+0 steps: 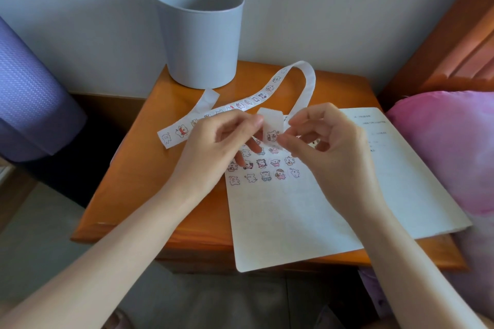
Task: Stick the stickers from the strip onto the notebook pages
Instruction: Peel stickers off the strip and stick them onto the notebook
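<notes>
Just above the top of the notebook's left page, a short white piece of backing paper (pixel 270 120) stands upright between the two hands, its long axis running top to bottom. One cartoon sticker (pixel 272 136) sits on its lower half.

The left hand (pixel 213 147) pinches the paper's left edge between thumb and forefinger. Its other fingers curl loosely downward over the page. The right hand (pixel 326 147) comes in from the other side, with thumb and forefinger tips closed together at the sticker's right edge, seemingly lifting it off the backing. Its remaining fingers are curled and hold nothing else. Both hands are equally close, but only the right one is on the sticker itself.

The open notebook (pixel 294 222) lies directly beneath, slanted on the table. Rows of stuck stickers (pixel 264 168) already cross the upper part of the left page, partly hidden by the left fingers. Bare paper lies below those rows, toward the person, so placing this one looks like a short drop down and slightly nearer.

The long strip (pixel 240 107) lies flat behind the left hand and loops up and over behind the right. Whether the held piece is joined to it cannot be told.

All this rests on an orange wooden bedside table (pixel 149 184), with a grey bin (pixel 200 35) at its back and a pink pillow (pixel 449 147) to the right
</notes>
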A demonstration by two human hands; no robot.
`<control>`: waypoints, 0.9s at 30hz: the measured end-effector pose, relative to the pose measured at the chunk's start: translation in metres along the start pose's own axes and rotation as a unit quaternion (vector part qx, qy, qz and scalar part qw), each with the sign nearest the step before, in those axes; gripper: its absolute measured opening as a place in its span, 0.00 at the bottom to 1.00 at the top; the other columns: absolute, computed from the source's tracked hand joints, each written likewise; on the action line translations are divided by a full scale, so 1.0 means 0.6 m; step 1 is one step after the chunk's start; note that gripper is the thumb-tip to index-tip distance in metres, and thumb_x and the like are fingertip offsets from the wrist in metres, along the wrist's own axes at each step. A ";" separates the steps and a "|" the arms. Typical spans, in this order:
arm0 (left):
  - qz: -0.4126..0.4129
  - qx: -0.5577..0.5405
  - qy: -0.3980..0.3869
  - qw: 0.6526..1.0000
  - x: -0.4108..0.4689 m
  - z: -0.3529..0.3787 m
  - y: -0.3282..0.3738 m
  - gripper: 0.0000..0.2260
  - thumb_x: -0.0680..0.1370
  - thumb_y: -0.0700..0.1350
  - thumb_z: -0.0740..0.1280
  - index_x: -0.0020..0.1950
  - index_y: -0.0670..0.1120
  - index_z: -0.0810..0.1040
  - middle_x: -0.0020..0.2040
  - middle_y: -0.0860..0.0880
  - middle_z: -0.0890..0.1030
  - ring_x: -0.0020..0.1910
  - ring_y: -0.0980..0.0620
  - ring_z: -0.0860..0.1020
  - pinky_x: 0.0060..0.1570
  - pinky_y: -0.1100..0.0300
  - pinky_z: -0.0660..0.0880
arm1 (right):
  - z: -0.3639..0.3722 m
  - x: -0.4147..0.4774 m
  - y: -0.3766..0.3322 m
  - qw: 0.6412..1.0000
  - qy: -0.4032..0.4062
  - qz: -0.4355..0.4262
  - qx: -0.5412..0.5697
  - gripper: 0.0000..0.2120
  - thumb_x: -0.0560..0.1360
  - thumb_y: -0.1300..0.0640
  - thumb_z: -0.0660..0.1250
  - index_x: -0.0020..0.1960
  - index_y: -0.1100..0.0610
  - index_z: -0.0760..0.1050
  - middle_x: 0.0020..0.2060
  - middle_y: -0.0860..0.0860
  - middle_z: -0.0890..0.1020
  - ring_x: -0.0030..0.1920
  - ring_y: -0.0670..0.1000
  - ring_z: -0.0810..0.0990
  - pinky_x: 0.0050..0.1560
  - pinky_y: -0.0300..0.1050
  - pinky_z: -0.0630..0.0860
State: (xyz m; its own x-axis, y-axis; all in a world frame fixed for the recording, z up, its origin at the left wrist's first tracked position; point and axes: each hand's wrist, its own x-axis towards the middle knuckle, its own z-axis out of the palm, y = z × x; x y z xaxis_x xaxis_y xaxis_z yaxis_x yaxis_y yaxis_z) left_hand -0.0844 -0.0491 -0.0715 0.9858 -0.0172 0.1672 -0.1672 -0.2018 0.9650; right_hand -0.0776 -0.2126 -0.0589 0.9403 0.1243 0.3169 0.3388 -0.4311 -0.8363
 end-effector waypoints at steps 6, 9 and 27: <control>-0.008 0.026 -0.017 0.999 0.002 0.002 -0.004 0.04 0.76 0.46 0.68 0.48 0.48 0.82 0.35 0.53 0.83 0.28 0.59 0.78 0.33 0.69 0.75 | 0.000 0.001 0.002 0.999 -0.016 -0.014 -0.028 0.04 0.71 0.58 0.72 0.44 0.51 0.79 0.38 0.42 0.81 0.38 0.44 0.78 0.34 0.29 0.70; -0.005 0.031 -0.020 0.999 0.002 0.001 -0.005 0.04 0.76 0.47 0.68 0.47 0.49 0.82 0.36 0.54 0.83 0.29 0.58 0.79 0.33 0.69 0.76 | -0.001 0.001 0.004 0.999 -0.018 -0.022 -0.036 0.04 0.72 0.59 0.71 0.44 0.51 0.80 0.38 0.41 0.81 0.36 0.42 0.76 0.32 0.28 0.68; 0.020 0.022 -0.032 0.999 -0.001 0.004 0.002 0.04 0.75 0.43 0.69 0.48 0.46 0.82 0.38 0.53 0.83 0.33 0.61 0.80 0.33 0.72 0.75 | 0.002 0.001 0.005 0.999 -0.011 -0.023 -0.032 0.03 0.71 0.59 0.72 0.45 0.52 0.81 0.36 0.42 0.82 0.37 0.43 0.79 0.34 0.33 0.74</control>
State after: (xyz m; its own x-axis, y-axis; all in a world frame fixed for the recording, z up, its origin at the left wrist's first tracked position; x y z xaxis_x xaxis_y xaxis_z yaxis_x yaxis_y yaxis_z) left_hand -0.0849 -0.0515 -0.0709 0.9777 -0.0892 0.1899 -0.2063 -0.2430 0.9478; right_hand -0.0763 -0.2127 -0.0615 0.9245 0.1644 0.3440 0.3796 -0.4805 -0.7905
